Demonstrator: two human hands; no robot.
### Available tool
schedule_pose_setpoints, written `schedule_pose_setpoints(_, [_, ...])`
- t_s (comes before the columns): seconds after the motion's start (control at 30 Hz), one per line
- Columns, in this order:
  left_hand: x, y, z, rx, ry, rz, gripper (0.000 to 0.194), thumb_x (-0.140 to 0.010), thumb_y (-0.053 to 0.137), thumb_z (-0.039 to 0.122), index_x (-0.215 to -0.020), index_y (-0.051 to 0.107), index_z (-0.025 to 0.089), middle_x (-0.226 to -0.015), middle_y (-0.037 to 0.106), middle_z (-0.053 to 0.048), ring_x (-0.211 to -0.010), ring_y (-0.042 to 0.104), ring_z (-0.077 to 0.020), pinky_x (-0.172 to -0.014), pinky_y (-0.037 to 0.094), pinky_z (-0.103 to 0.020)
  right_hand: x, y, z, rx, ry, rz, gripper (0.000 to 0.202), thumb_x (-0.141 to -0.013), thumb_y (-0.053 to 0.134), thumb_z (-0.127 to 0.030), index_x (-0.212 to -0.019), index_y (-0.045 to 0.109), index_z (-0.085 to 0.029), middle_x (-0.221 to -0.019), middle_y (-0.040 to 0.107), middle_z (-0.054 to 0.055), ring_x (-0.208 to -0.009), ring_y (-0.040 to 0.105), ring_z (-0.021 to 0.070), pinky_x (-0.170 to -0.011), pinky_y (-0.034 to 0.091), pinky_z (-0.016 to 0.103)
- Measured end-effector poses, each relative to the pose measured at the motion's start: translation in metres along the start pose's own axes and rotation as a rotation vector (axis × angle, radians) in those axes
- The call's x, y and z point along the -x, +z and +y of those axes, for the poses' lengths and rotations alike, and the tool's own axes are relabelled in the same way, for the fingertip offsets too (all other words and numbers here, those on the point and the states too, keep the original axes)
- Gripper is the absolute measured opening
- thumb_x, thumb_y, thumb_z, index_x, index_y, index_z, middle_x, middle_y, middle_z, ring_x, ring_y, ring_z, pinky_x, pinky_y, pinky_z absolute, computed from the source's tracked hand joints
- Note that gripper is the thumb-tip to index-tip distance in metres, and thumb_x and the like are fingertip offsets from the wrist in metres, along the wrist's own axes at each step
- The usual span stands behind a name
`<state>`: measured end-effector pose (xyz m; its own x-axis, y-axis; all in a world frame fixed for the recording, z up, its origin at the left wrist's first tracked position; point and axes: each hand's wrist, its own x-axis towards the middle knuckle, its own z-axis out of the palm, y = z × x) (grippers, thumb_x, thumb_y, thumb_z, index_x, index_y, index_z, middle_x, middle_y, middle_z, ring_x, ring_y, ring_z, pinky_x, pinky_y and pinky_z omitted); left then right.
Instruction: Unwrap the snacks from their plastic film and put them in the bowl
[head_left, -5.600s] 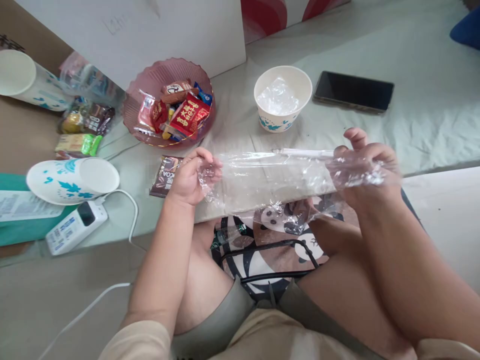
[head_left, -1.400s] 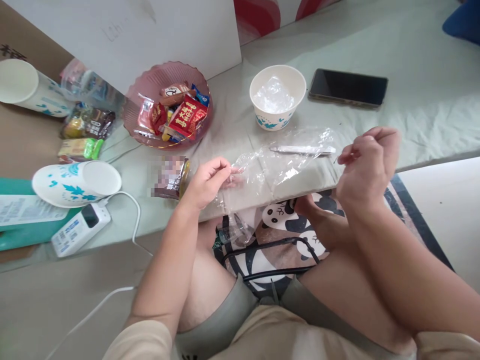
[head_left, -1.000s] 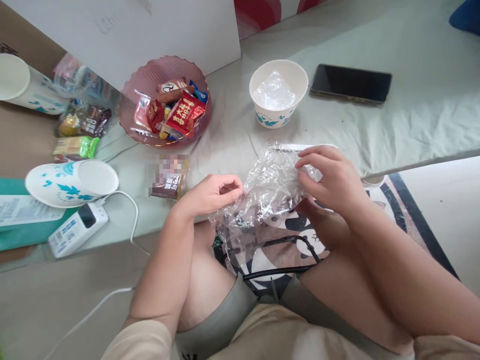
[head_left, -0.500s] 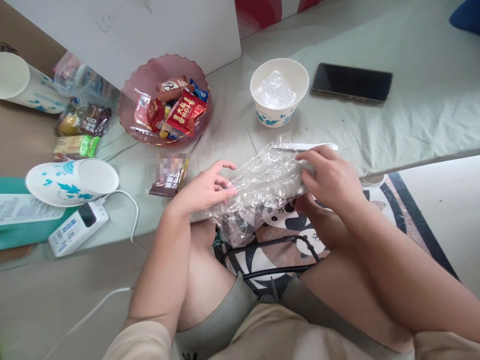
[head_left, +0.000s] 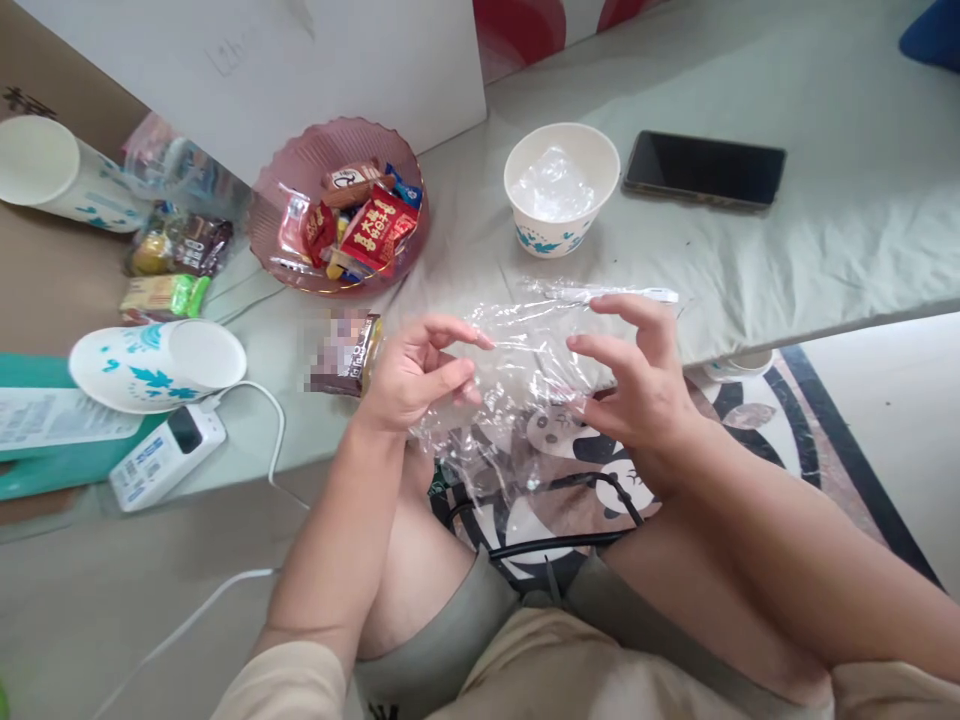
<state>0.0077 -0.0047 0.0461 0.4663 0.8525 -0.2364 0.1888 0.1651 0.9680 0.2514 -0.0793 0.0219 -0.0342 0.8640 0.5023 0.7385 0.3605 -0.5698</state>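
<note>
A crumpled clear plastic bag stretches between my hands, lying partly over the table edge and hanging down in front of it. My left hand has its thumb and curled fingers closed at the bag's left side, with the index finger reaching over the plastic. On the right side, the fingers of my right hand are spread apart, their tips at or against the film. A white plastic utensil, its kind unclear, lies just beyond, partly under the film. A paper bowl with clear plastic inside stands behind it.
A phone lies at the right back. Left are a pink bowl of wrapped snacks, a snack packet, a tipped paper cup and a white power bank with its cable. A black metal frame crosses between my knees.
My right hand's fingers have spread apart and lifted a little. My left thumb has come in toward the fingers. The plastic looks more spread out and hangs lower at the front.
</note>
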Motion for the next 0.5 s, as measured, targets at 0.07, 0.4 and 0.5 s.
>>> schedule_pose_setpoints(0.07, [0.0,0.0,-0.003,0.015,-0.041,-0.147,0.042,-0.075,0.072,0.047,-0.11,0.059,0.028,-0.108,0.076,-0.005,-0.055,0.07,-0.0145,-0.043,0.053,-0.027,-0.001,0.001,-0.006,-0.142,0.008,0.051,0.006,-0.086,0.063,-0.025,-0.087,0.061,-0.029,-0.096,0.069,0.004,-0.093,0.068,0.024,-0.082,0.055,0.044])
schedule_pose_setpoints(0.4, [-0.004,0.01,-0.006,-0.198,0.218,-0.15,0.064,-0.066,0.085,0.044,-0.124,0.066,0.028,-0.137,0.068,-0.01,-0.135,0.061,-0.0318,-0.108,0.055,-0.045,-0.007,-0.014,-0.027,-1.026,0.686,-0.111,0.03,-0.079,0.08,-0.042,-0.079,0.054,-0.027,-0.062,0.062,-0.004,-0.049,0.057,0.0144,-0.044,0.047,0.028])
schedule_pose_setpoints(0.5, [-0.001,0.021,0.0,-0.168,-0.044,-0.129,0.032,-0.077,0.077,0.048,-0.094,0.072,0.022,-0.095,0.077,-0.006,-0.091,0.075,-0.0259,-0.081,0.064,-0.04,-0.007,-0.008,-0.027,-1.08,0.806,-0.213,0.031,-0.079,0.08,-0.044,-0.084,0.055,-0.027,-0.057,0.057,-0.006,-0.043,0.049,0.0123,-0.04,0.039,0.026])
